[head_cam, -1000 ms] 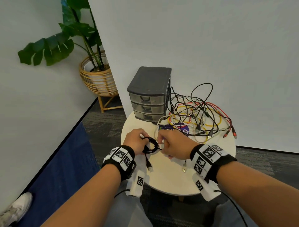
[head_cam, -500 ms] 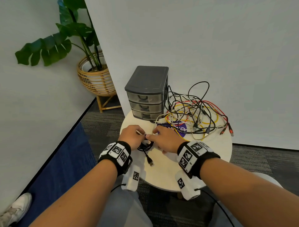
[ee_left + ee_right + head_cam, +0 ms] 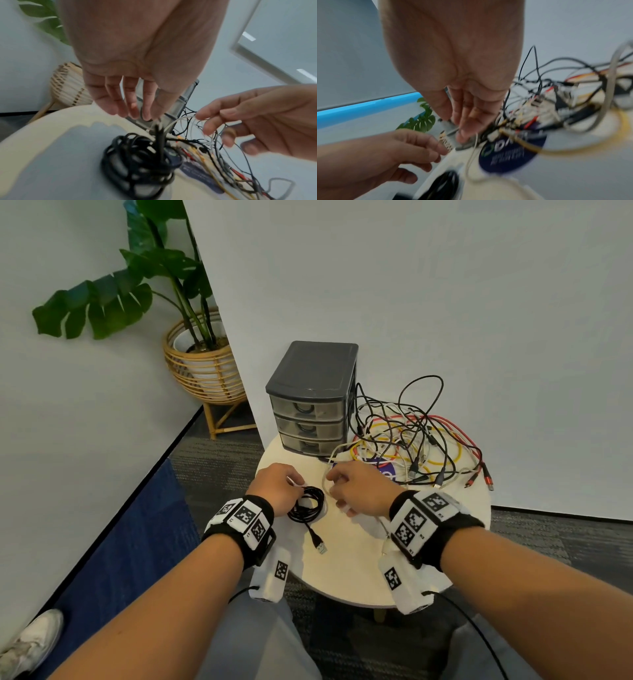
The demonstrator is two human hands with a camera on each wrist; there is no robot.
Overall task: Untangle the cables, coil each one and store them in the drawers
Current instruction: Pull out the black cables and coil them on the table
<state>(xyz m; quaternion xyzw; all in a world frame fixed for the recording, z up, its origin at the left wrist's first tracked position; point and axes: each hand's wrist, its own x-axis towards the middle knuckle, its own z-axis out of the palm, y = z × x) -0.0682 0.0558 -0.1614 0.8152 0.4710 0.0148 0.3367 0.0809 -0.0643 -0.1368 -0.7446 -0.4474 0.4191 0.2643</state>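
**Hands apart, black coil set down**

Half a second back the hands met over the coil; now they sit apart. Left hand [image 3: 279,486], fingers nearly straight, pinches a black strand above the black coil [image 3: 307,505]. Right hand [image 3: 359,487] holds a thin white cable [image 3: 178,120] in loosely curled fingers. Coil lies flat on the round pale surface [image 3: 359,570], its plug tail [image 3: 317,541] pointing toward the person. Glossy, round loops.

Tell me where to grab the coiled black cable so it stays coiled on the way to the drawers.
Pinch across the bundled loops of the black cable coil, not the loose USB plug trailing toward the table's near edge. Come from above on the coil's left side, beside the left hand: it lies flat, so gripping all turns together likely keeps it wound.
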